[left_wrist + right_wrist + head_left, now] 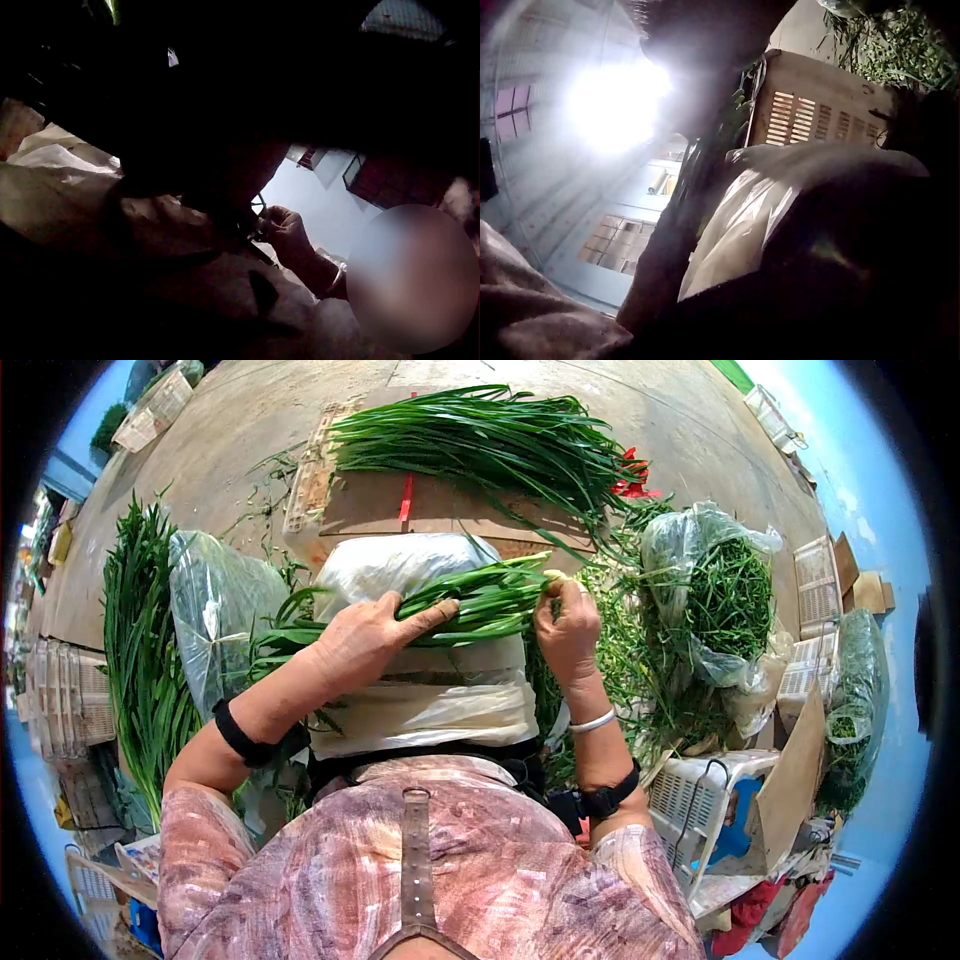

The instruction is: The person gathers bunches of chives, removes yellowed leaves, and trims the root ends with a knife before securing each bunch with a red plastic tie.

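A bunch of garlic chives (490, 600) lies sideways across the person's lap, pale stem ends to the right and leaves to the left. In the head view the left hand (370, 638) grips it around its middle, thumb and forefinger over the top. The right hand (568, 625) pinches the pale stem ends with thumb and fingertips. That same right hand (289, 234) appears small in the left wrist view, fingers bent together. Beneath the bunch, whitish plastic sheeting (430, 710) covers the lap. Deep shadow hides most of the left hand in its own wrist view.
In front, a large pile of chives (470, 435) rests on cardboard (370, 505) over a crate. More long chives (145, 650) stand at left beside a clear plastic bag (222, 610). At right are a bag of green trimmings (730, 595), scattered leaves (610, 640) and a white crate (690, 800).
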`<act>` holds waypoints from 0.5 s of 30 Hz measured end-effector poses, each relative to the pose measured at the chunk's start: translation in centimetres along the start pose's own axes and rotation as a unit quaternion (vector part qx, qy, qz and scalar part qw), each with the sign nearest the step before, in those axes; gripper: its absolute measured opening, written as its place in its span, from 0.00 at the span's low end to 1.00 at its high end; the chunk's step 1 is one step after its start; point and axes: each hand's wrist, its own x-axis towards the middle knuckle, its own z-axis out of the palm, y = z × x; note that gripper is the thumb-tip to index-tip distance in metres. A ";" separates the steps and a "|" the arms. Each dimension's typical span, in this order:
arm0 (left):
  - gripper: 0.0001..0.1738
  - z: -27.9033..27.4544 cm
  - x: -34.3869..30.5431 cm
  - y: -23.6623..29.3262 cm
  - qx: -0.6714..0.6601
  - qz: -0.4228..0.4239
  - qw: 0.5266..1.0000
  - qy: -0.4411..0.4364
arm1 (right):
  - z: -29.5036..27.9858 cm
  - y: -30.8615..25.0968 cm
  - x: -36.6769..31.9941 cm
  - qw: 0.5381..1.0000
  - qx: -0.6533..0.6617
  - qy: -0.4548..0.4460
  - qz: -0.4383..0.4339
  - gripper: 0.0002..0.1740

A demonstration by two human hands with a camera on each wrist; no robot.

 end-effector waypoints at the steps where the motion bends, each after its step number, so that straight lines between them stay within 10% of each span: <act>1: 0.41 -0.4 0.0 0.2 -0.014 -0.011 1.000 -0.023 | 0.0 0.0 0.1 1.000 0.001 0.001 0.000 0.10; 7: 0.43 -0.3 -0.1 0.2 -0.035 -0.029 0.997 -0.063 | -1.4 1.1 0.2 0.941 0.278 0.023 0.190 0.11; 11: 0.43 -0.5 0.1 0.1 -0.044 -0.046 0.994 -0.089 | -2.6 3.4 0.6 0.728 0.569 0.144 0.355 0.06; 15: 0.41 -0.4 0.1 0.0 -0.042 -0.039 0.995 -0.082 | -6.9 9.4 -0.3 0.635 0.629 0.195 0.404 0.07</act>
